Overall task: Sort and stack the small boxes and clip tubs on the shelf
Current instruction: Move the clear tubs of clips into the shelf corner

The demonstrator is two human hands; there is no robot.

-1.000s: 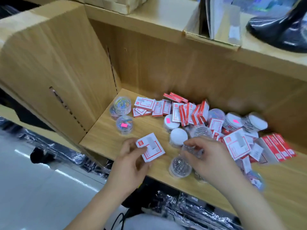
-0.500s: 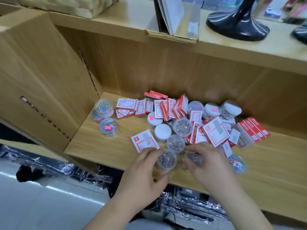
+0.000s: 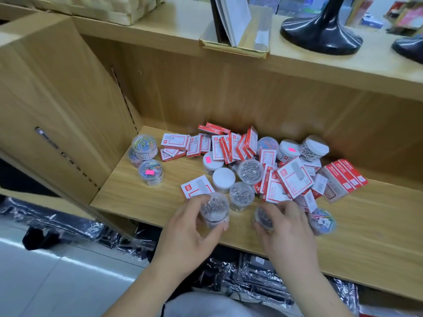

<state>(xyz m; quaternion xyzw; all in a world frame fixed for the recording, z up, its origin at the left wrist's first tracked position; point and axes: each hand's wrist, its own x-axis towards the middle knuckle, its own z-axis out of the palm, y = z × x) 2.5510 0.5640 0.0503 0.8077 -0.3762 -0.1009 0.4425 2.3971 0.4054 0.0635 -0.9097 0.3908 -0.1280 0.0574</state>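
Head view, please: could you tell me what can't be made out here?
All in the head view:
- Right-hand tub: the right hand covers most of it; contents unclear.
- Left-hand tub: the left hand hides part of its wall.
- Box print: too small, blurred.
- Black stand: cut off by top edge.

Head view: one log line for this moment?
left hand: grips clear tub | right hand: grips second tub | boxes: jumbled on shelf

Bright, even overhead light floods the wooden shelf (image 3: pixel 142 202), with motion blur throughout and wide-angle bending at the edges.
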